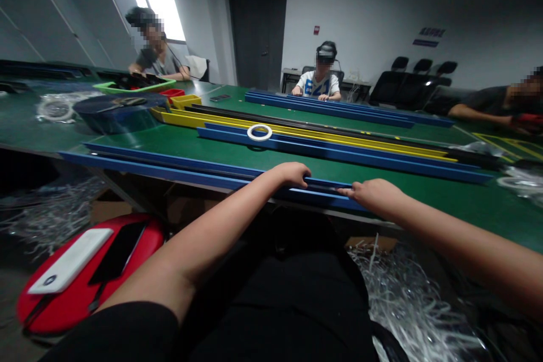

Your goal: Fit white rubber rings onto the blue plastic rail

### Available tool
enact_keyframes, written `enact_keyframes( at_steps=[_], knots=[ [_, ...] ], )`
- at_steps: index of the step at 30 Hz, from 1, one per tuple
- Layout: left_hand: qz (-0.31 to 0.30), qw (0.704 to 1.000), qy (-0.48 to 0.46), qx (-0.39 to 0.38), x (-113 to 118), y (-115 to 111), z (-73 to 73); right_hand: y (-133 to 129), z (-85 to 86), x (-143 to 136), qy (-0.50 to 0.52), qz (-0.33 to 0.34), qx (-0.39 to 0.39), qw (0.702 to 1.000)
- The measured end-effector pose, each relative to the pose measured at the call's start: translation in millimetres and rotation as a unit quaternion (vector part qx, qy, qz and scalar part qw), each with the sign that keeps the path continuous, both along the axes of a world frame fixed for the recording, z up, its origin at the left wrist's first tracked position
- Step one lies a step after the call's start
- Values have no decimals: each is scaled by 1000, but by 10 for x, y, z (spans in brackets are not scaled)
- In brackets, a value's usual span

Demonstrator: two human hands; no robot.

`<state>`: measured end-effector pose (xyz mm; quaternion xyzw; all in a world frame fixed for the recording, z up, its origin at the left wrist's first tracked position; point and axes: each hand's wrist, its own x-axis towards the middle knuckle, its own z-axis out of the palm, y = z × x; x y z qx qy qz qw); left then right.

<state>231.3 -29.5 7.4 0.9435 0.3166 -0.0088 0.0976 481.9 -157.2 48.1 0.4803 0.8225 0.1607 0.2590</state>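
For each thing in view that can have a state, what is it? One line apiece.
left hand, curled at the near blue channel
right hand, index finger extended to the near blue channel
near blue channel, lying open side up along the table edge
white ring, resting on the blue channel behind
door, closed
green tray, holding dark pieces
dark device, lying on the red seat

- A bare green strip of the counter (229,153) lies open between the near blue profile (169,172) and the middle blue profile (339,155).
- A white tape roll (250,133) obstructs the middle blue profile's left part.
- Beyond, a yellow profile (305,133) bars the way crosswise.
- A dark blue roll (116,117) blocks the left.
- Plastic wrapping (524,181) crowds the right edge.
- A short gap separates left grip (292,174) from right grip (377,195).
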Motion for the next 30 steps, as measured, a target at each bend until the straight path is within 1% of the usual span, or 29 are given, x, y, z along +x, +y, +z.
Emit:
enact_keyframes(
  at_steps=[6, 10, 19, 24, 30],
  knots=[
    [9, 1000, 3, 2, -3, -11, 9, -10, -1, -11, 4, -2, 0, 1000],
    [9, 1000, 7, 16, 7, -42, 25, -14, -10, -22, 5, -13, -2, 1000],
    [-29, 997, 28, 68, 49, -107, 98, 10, -67, 5, 22, -16, 5, 1000],
    [-45, 996, 17, 78, 169, -137, 118, -13, -40, -11, 14, -4, 12, 1000],
    [-50, 997, 22, 53, 342, -127, 130, -14, -36, -15, 22, -17, 8, 1000]
  ],
)
